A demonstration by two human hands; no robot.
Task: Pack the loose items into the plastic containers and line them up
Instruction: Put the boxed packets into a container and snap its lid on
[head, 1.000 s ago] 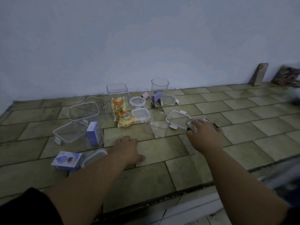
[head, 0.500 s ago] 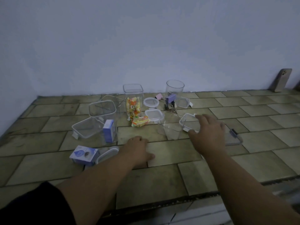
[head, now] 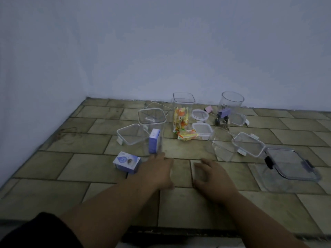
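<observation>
A purple-and-white box (head: pixel 126 162) is lying just left of the left hand (head: pixel 157 171); orange-yellow snack packets (head: pixel 186 136) are showing beyond it on olive-brown tiles (head: pixel 89 169)

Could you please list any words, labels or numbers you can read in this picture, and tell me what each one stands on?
No text can be read here.
Flat purple box: a blue drop-shaped emblem, lettering too blurred to read.
Upright purple box in the clear square container: print too small to read.
Snack packets: colourful print, blurred.
</observation>
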